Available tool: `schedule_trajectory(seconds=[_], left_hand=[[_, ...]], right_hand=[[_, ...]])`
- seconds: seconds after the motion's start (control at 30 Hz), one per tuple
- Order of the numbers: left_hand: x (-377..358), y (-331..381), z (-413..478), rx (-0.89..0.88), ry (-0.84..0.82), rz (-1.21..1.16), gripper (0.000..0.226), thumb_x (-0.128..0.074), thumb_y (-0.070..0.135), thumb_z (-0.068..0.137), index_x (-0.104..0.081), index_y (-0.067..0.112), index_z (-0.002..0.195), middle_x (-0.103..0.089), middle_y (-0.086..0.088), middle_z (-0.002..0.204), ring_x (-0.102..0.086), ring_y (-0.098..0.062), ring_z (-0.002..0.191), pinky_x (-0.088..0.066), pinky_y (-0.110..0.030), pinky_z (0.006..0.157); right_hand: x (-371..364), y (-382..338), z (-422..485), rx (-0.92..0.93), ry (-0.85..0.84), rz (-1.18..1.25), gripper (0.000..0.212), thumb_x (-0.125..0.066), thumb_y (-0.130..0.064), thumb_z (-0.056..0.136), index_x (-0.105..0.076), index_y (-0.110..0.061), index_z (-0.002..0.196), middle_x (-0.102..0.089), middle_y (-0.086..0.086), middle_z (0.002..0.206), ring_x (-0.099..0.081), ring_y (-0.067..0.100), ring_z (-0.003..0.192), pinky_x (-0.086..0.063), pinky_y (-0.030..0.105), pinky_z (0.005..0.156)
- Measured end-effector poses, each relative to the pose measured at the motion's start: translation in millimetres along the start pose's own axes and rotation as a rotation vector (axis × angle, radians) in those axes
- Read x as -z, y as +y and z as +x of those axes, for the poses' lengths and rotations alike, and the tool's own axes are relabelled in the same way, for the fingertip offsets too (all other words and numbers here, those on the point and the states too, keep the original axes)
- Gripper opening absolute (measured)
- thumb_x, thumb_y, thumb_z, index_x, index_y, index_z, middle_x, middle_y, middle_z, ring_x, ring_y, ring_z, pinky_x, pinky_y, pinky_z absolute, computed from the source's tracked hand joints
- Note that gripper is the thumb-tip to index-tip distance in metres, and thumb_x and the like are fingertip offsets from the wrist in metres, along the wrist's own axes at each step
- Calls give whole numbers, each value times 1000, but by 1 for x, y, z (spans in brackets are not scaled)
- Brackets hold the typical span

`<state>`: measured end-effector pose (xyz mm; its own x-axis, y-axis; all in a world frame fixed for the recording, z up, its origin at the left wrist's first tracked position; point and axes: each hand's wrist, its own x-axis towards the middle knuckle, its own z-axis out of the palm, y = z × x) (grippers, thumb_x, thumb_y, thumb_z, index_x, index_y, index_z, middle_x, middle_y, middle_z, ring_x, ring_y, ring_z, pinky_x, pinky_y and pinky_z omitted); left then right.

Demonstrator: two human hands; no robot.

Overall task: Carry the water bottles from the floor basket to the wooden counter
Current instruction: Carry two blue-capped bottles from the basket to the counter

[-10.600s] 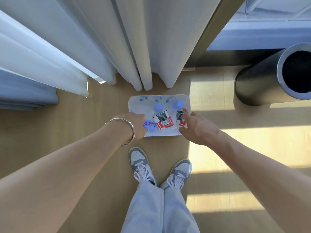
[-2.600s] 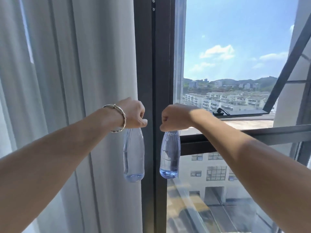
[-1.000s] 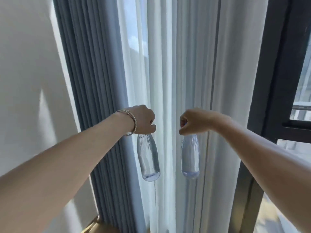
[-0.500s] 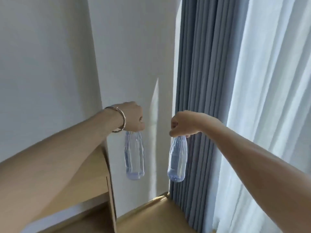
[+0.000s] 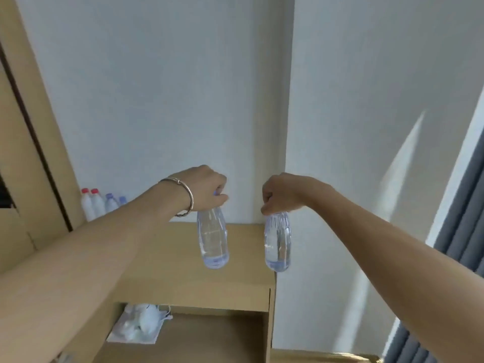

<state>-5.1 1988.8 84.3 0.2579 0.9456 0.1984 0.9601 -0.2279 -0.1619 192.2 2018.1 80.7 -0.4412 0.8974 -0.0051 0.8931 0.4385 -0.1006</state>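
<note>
We're over the bench (image 5: 167,260), left grip (image 5: 207,188) clamped on the left bottle (image 5: 212,239) by its neck, right grip (image 5: 281,193) likewise on the right bottle (image 5: 277,242), both dangling upright near the right edge, likely for setting straight down.

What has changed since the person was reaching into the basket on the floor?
The left hand took up the left bottle, the right hand the right bottle, by their tops, and carried them past the window to above the wooden counter. Grips stayed the same.
</note>
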Motion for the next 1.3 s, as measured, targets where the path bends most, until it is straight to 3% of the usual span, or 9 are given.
schedule_trajectory(seconds=[0.13,0.27,0.37,0.5,0.7,0.83,1.1,1.2,1.3], left_hand=[[-15,-51,1,133,53,60,25,-45,40,96,-48,19,83,-50,-2,88,-54,-26,89,-38,-29,69],[-27,-104,-1,276,44,126,25,-44,41,96,-51,20,84,-55,-3,93,-57,-27,93,-42,-30,70],[-41,-141,-6,355,2,138,23,-45,39,95,-54,20,85,-52,-3,91,-57,-27,94,-43,-31,72],[-61,-196,-10,447,-49,115,28,-46,36,93,-46,24,67,-46,3,76,-59,-27,90,-49,-33,73],[-78,-285,8,415,-46,146,23,-45,38,94,-50,23,78,-51,1,87,-59,-25,89,-39,-28,67],[-87,-343,30,377,-26,148,22,-46,39,94,-50,22,81,-46,4,80,-51,-22,79,-36,-27,65],[-133,-427,74,374,-43,28,22,-49,38,93,-47,22,78,-43,6,75,-48,-18,74,-26,-23,50],[-154,-451,91,380,-58,5,22,-49,39,93,-47,22,80,-48,3,83,-49,-19,76,-28,-23,51],[-180,-471,111,371,-112,28,19,-49,42,92,-53,24,86,-57,-1,98,-56,-23,90,-35,-27,67]], right_hand=[[-14,-24,75,102,19,34,39,-59,-31,73,-67,-4,99,-61,5,84,-47,19,69,-36,28,61],[-29,-57,139,180,-10,91,41,-58,-34,71,-67,-6,99,-68,9,99,-46,18,72,-38,29,63],[-38,-89,170,251,-27,118,39,-58,-33,75,-66,-5,101,-59,4,85,-46,18,70,-37,29,61],[-49,-128,210,308,-61,115,31,-59,-32,76,-67,-9,95,-62,5,89,-50,20,69,-39,27,60],[-45,-182,289,299,-69,72,25,-57,-32,77,-67,-14,90,-71,8,87,-59,20,71,-42,27,61],[-46,-219,342,284,-25,78,19,-59,-32,77,-64,-16,87,-65,3,93,-63,21,81,-44,27,63],[-83,-266,425,247,-66,94,36,-57,-30,76,-65,-4,100,-67,13,107,-46,18,73,-37,29,63],[-93,-281,457,254,-104,89,39,-57,-30,76,-65,-3,103,-63,11,92,-46,19,71,-36,29,62],[-106,-293,492,277,-166,42,36,-58,-32,78,-68,-6,101,-68,8,101,-60,24,82,-43,29,64]])
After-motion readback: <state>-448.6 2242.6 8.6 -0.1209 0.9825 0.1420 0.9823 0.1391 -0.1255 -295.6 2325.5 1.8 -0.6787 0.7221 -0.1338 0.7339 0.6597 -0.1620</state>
